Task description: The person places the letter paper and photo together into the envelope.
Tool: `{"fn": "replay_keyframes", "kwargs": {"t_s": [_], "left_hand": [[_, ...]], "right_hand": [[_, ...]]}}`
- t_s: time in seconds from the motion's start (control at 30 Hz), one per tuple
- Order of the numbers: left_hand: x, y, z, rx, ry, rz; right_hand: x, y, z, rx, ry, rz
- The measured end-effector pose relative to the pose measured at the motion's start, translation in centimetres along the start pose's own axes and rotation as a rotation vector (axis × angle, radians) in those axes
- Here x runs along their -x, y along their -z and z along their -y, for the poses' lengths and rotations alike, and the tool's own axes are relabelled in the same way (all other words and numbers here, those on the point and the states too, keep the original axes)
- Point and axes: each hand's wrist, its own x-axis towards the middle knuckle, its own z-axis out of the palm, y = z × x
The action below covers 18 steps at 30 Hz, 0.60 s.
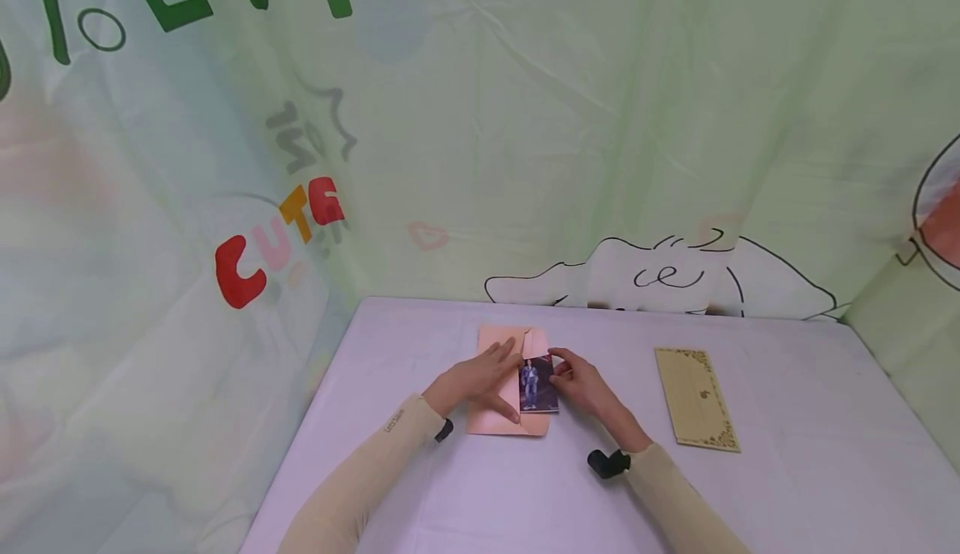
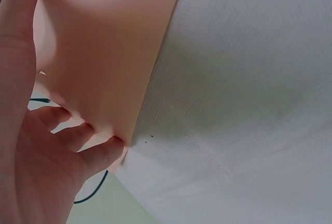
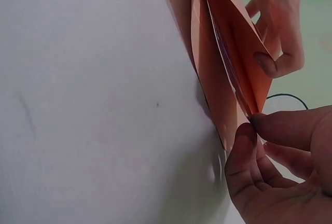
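Note:
A pink envelope [image 1: 495, 341] lies on the lilac table [image 1: 787, 487] at the middle back. My left hand [image 1: 472, 383] lies spread over it. In the right wrist view a finger of that hand [image 3: 282, 42] curls round the edge of the envelope's [image 3: 212, 79] raised top layer and holds it apart. In the left wrist view its fingertips [image 2: 78, 136] press on the pink paper [image 2: 104, 53]. My right hand [image 1: 581, 383] pinches a small dark photo card [image 1: 538, 383] of a standing figure at its right edge. The card's left part sits between the envelope's layers.
A tan card with an ornate border [image 1: 696, 400] lies flat to the right of my hands. Pale green printed cloth [image 1: 525, 162] hangs behind and beside the table. Black wrist mounts [image 1: 607, 462] sit at both cuffs.

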Motion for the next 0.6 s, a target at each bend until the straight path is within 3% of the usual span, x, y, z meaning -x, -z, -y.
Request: {"fn": "replay_keyframes", "kwargs": {"t_s": [0.6], "left_hand": [[-0.1,-0.3,0.1,-0.040,0.004,-0.008]], "right_hand": [[-0.6,-1.8,1.3,-0.001,0.035,0.018]]}}
